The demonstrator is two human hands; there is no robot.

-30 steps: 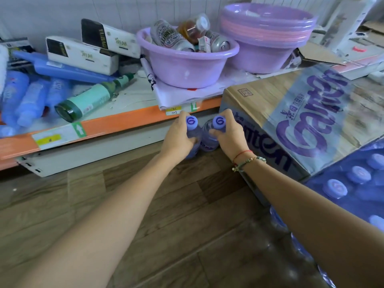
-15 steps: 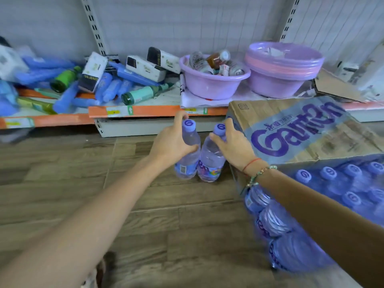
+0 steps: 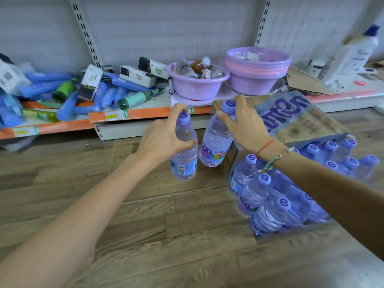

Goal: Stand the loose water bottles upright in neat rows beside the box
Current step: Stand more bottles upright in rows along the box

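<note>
Both grips loaded: left hand (image 3: 164,140) wraps one bottle (image 3: 185,154) at the shoulder, right hand (image 3: 245,127) pinches a second bottle (image 3: 216,146) near its cap. Change since a second ago: I had both bottles low against the box (image 3: 299,123) corner; now they are lifted and drawn toward me, the right one tilted, seemingly off the floor (image 3: 145,204). Upright rows (image 3: 270,200) already stand beside the box. Judgement: carrying phase, placement into the rows pending.
</note>
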